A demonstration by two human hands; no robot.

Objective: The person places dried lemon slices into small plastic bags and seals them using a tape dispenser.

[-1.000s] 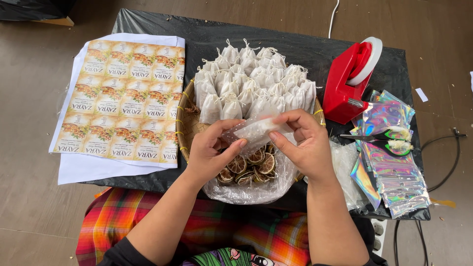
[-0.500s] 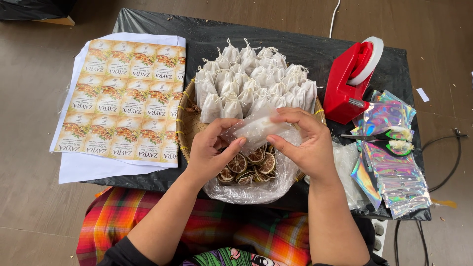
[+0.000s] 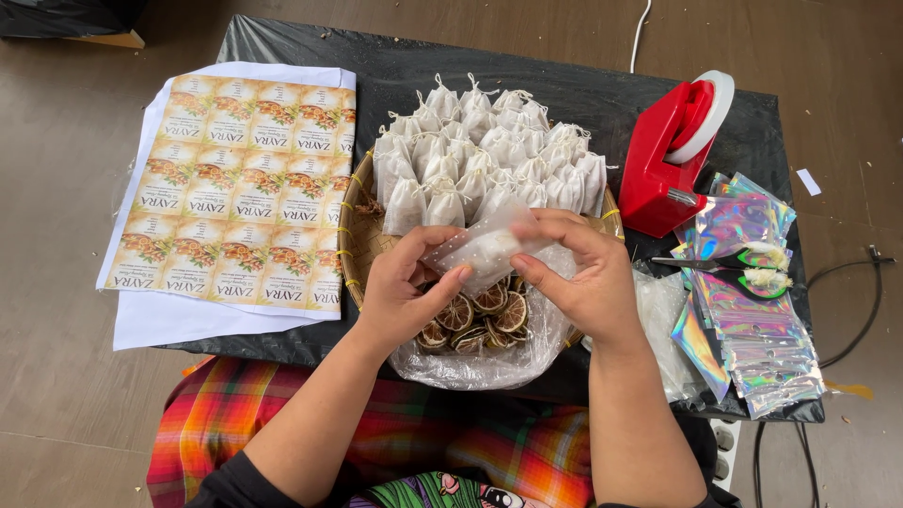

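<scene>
Count: one red tape dispenser (image 3: 670, 160), one woven basket (image 3: 362, 249), one pair of scissors (image 3: 729, 268), one label sheet (image 3: 240, 193), two hands.

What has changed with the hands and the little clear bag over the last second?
Very little. Both the left hand and the right hand keep pinching the small clear bag above the dried orange slices; the fingers only shift slightly along it. Nothing was picked up or let go. The basket, tape dispenser and label sheet stayed put.

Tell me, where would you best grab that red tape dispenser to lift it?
Probably from above, around the tape dispenser at its narrow red body below the white roll. Its sides look flat and stand clear, while scissors crowd its near end.
</scene>
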